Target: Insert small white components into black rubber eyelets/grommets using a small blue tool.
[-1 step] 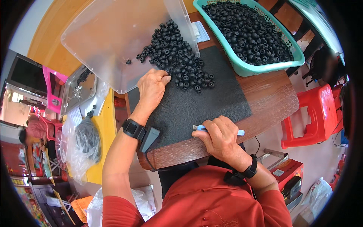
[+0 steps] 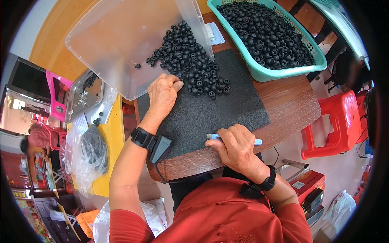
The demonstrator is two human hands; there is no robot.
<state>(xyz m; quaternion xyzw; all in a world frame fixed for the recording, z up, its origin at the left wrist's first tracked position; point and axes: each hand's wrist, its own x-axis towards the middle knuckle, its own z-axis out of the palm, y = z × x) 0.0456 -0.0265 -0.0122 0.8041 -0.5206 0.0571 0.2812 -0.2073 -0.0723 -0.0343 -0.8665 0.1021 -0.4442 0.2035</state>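
Person seated at a small wooden bench (image 2: 283, 109), dark foam mat (image 2: 219, 113) spread over most of its top.

Left hand (image 2: 163, 95) lies on the mat's far left corner, fingers bent, tips at the edge of a heap of small black ring-shaped parts (image 2: 190, 65). Whether a part is pinched between the fingertips cannot be made out. The heap spills from a tilted clear plastic tub (image 2: 117, 44) onto the mat; a few loose rings sit alone inside the tub.

Right hand (image 2: 237, 146) rests at the near edge of the mat, well apart from the left, fingers curled down and closed around a slim light-blue tool (image 2: 255, 141). Both ends of the tool stick out past the hand, one toward the left, one toward the right.

Teal basket (image 2: 283, 71) at the far right of the bench, filled with more black rings.

Black bands on both wrists. Red plastic stool (image 2: 336, 125) on the floor to the right. Clear bag (image 2: 87, 156) of dark parts on a yellow surface to the left.
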